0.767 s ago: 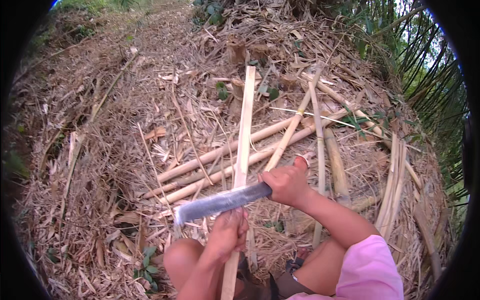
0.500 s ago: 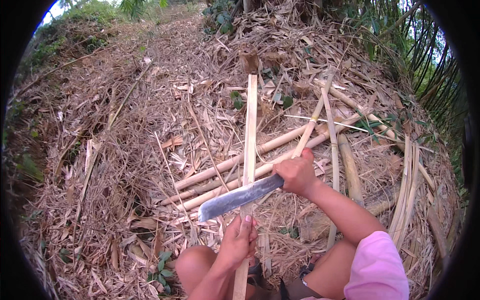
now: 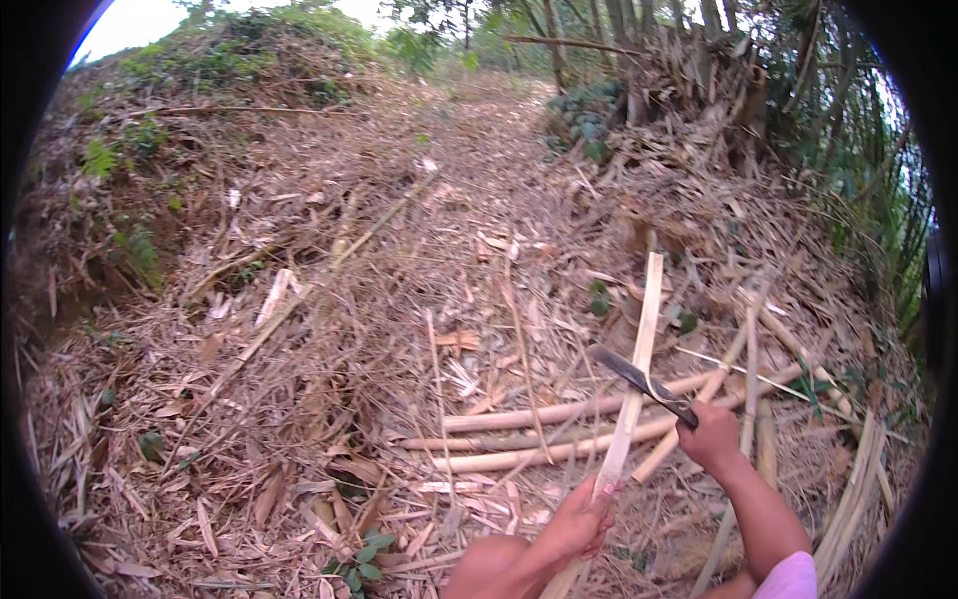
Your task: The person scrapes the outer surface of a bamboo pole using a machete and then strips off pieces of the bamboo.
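Note:
My left hand is closed around the lower part of a pale, flat bamboo strip, which slants up and away from me. In my right hand is the handle of a machete. Its dark blade lies across the strip, well above my left hand, with the tip pointing left. A thin curl of bamboo seems to lift where the blade meets the strip. Behind the strip, several bamboo poles lie side by side on the ground.
Dry leaves and bamboo shavings cover the slope. More split bamboo strips lie at the right. A small leafy plant grows near my knee. A long thin stem crosses the litter at left, and bamboo clumps stand at the upper right.
The view has swung up and left, so my hands appear lower and farther right. The machete has moved farther up the strip from my left hand, its blade now seen more edge-on.

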